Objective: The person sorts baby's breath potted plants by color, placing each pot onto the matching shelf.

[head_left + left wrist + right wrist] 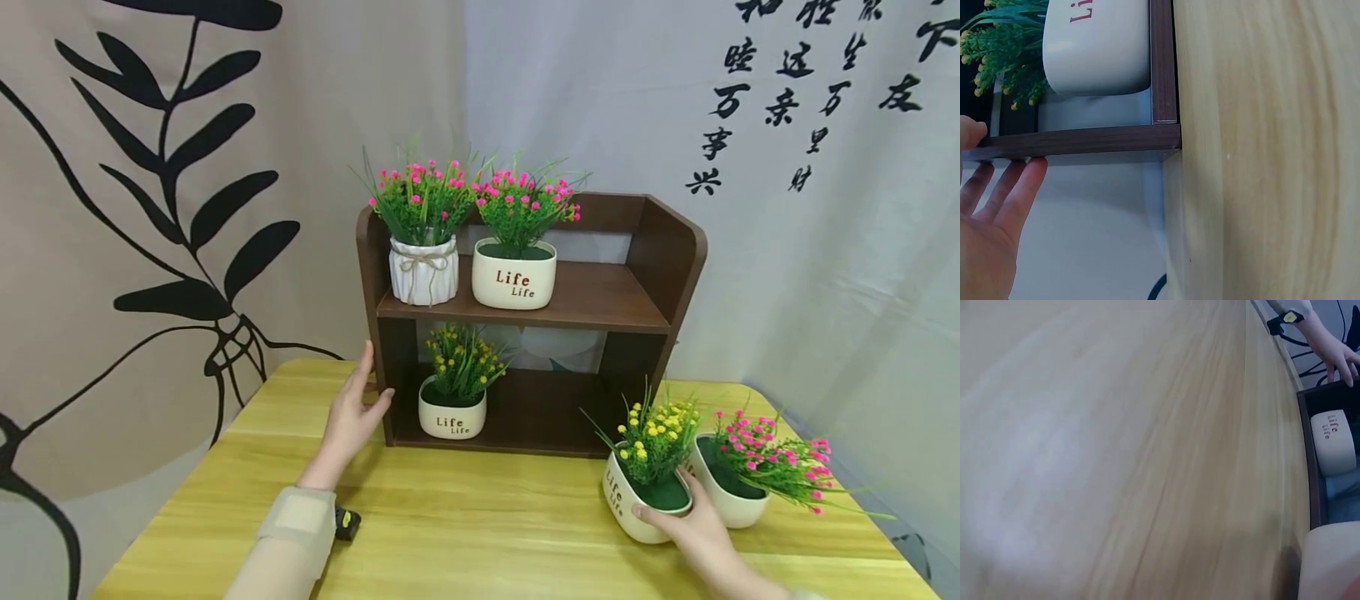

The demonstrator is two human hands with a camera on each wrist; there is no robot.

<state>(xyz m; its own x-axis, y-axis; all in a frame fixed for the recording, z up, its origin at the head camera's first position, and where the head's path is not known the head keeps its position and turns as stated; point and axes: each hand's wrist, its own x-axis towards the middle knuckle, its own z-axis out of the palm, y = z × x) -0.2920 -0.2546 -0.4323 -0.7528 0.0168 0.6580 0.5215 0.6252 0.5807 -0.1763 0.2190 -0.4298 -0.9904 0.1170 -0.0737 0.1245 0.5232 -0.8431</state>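
Observation:
My right hand (701, 529) grips a white oval flowerpot (628, 502) with yellow artificial flowers, thumb on the front of its rim. The pot tilts at the right front of a dark brown two-tier shelf (525, 450). In the right wrist view, part of this pot (1330, 559) fills the bottom right corner. My left hand (352, 421) holds the shelf's left side panel (1104, 140); the left wrist view has the thumb on one side and fingers on the other. Another yellow-flowered pot (452, 419) stands at the left of the lower tier.
On the upper tier stand a white ribbed pot (423, 279) with a twine bow and an oval pot (513, 283), both with pink flowers. A pink-flowered pot (738, 504) is on the wooden table (465, 533) beside my right hand. A printed curtain (600, 100) hangs behind.

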